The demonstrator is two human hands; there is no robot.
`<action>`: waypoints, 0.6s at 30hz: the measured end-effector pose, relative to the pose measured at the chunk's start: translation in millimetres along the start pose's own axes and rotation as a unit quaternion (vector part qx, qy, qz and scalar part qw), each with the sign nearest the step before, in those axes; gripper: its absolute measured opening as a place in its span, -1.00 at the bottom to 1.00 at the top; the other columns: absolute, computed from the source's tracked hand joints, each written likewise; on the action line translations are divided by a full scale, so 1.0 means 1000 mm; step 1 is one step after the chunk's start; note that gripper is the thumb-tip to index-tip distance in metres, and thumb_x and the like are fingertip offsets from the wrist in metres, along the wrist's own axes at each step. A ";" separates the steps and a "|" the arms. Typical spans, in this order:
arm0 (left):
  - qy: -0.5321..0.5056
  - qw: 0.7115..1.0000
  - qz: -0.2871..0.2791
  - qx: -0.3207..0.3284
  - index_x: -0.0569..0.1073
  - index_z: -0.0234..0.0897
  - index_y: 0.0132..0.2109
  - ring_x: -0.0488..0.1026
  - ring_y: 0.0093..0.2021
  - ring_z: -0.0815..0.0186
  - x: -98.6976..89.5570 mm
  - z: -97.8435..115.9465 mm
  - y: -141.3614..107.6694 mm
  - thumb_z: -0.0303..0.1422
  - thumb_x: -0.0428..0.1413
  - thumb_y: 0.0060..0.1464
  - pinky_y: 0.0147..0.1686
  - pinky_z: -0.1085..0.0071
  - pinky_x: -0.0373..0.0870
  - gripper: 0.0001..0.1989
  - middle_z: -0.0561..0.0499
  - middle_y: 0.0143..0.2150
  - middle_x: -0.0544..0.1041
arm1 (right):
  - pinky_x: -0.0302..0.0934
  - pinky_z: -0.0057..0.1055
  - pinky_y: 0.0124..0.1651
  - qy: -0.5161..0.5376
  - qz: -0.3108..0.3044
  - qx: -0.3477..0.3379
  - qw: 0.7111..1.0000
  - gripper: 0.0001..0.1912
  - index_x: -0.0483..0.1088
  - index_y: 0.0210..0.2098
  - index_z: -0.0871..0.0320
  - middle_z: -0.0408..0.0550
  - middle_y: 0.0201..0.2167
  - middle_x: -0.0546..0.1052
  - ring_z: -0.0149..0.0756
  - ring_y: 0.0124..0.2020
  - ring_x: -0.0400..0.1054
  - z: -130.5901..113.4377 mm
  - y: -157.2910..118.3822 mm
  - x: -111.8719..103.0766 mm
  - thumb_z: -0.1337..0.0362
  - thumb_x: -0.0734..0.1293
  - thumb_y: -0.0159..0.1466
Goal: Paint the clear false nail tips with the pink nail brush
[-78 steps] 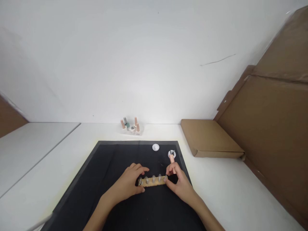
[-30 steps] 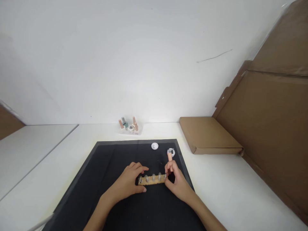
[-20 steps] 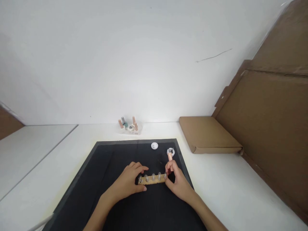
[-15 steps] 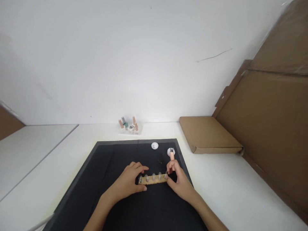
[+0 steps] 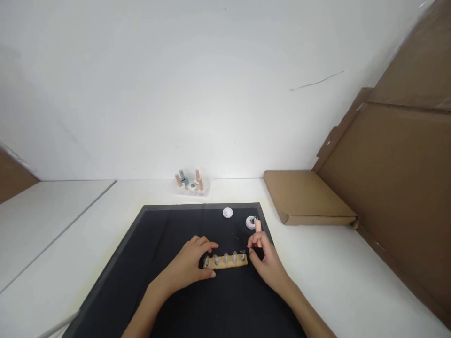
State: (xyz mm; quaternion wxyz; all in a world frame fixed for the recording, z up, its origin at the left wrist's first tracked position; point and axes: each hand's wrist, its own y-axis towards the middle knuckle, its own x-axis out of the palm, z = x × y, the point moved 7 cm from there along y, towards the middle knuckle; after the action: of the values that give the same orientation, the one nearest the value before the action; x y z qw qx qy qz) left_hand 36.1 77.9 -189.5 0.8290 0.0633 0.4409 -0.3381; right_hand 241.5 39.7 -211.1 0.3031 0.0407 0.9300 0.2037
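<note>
My left hand (image 5: 192,261) curls around the left end of a narrow tan nail tip stand (image 5: 230,265), thumb along its front edge and fingers arched behind. Several clear nail tips (image 5: 226,257) stand in a row along it, some with silvery bits. To the right of the stand, my right hand (image 5: 266,256) is closed around a peach-coloured handle (image 5: 258,226) that looks like a nail polish cap. Its thumb and forefinger come close together; whether anything is pinched there is too small to see. A small shiny piece (image 5: 242,251) shows behind the stand's right end.
A white round dish (image 5: 250,225) with dark bits sits beyond my right hand, and another small white dish (image 5: 227,213) is to its left. A clear tray (image 5: 192,191) with nail polish bottles stands by the wall. A cardboard box (image 5: 310,197) lies right of the black mat (image 5: 165,234).
My right hand has drawn slightly right, off the stand's right end, uncovering it. The peach handle has moved right, away from in front of the dish. My left hand has stayed in place.
</note>
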 end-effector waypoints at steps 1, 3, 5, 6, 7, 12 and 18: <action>0.000 1.000 0.000 0.001 0.48 -0.25 0.14 0.36 0.05 0.03 0.000 -0.001 0.000 -0.40 0.28 -0.05 0.11 0.18 0.25 -0.46 -0.09 -0.03 0.51 | 0.44 -0.23 -0.14 -0.014 -0.004 0.002 1.000 -0.74 0.41 0.00 0.17 -0.02 -0.08 0.53 -0.28 -0.18 0.48 0.002 0.001 0.001 0.18 0.31 0.39; -0.001 1.000 0.001 0.003 0.47 -0.24 0.14 0.36 0.05 0.04 0.000 -0.003 0.000 -0.42 0.28 -0.04 0.11 0.19 0.24 -0.46 -0.08 -0.03 0.51 | 0.43 -0.22 -0.12 -0.042 -0.021 -0.003 0.999 -0.76 0.42 -0.02 0.16 -0.02 -0.08 0.53 -0.28 -0.17 0.48 0.006 0.002 0.003 0.18 0.30 0.39; -0.001 1.000 0.003 0.004 0.48 -0.22 0.12 0.36 0.05 0.05 0.000 -0.005 -0.001 -0.44 0.26 -0.03 0.10 0.20 0.25 -0.49 -0.07 -0.02 0.51 | 0.43 -0.22 -0.11 -0.071 -0.047 -0.013 0.996 -0.77 0.44 -0.04 0.16 -0.02 -0.08 0.54 -0.28 -0.17 0.47 0.008 0.002 0.006 0.17 0.30 0.40; -0.001 1.000 0.004 0.004 0.49 -0.21 0.10 0.36 0.05 0.06 0.000 -0.006 -0.001 -0.45 0.25 -0.03 0.10 0.20 0.25 -0.52 -0.07 -0.01 0.51 | 0.43 -0.21 -0.11 -0.084 -0.060 -0.017 0.995 -0.77 0.44 -0.04 0.16 -0.02 -0.08 0.54 -0.28 -0.17 0.47 0.008 0.002 0.008 0.18 0.30 0.39; -0.002 1.000 0.004 0.004 0.50 -0.20 0.06 0.36 0.05 0.06 0.000 -0.006 -0.001 -0.47 0.24 -0.03 0.08 0.21 0.26 -0.55 -0.06 -0.01 0.51 | 0.43 -0.21 -0.11 -0.096 -0.071 -0.021 0.993 -0.77 0.44 -0.05 0.16 -0.02 -0.08 0.54 -0.27 -0.17 0.48 0.008 0.003 0.009 0.18 0.31 0.39; -0.008 1.000 0.007 0.006 0.52 -0.24 0.00 0.37 0.04 0.06 -0.002 -0.006 0.000 -0.50 0.23 -0.04 0.07 0.20 0.27 -0.61 -0.06 -0.02 0.52 | 0.44 -0.23 -0.13 -0.139 -0.093 -0.023 0.986 -0.78 0.44 -0.05 0.18 -0.03 -0.10 0.54 -0.28 -0.18 0.48 0.008 0.005 0.015 0.19 0.32 0.39; -0.030 0.999 0.021 0.005 0.52 -0.21 -0.01 0.41 0.03 0.06 -0.006 -0.008 -0.004 -0.52 0.21 -0.04 0.08 0.15 0.30 -0.61 -0.06 -0.06 0.54 | 0.44 -0.24 -0.14 -0.141 -0.068 -0.037 0.987 -0.78 0.44 -0.05 0.17 -0.03 -0.09 0.54 -0.29 -0.19 0.48 0.007 0.006 0.013 0.19 0.31 0.39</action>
State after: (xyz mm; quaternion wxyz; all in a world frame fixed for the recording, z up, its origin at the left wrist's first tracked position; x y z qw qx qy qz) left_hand 25.9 81.1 -188.5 0.8483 0.0664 0.4131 -0.3245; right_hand 234.1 49.8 -221.0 0.4456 -0.0060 0.8704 0.2092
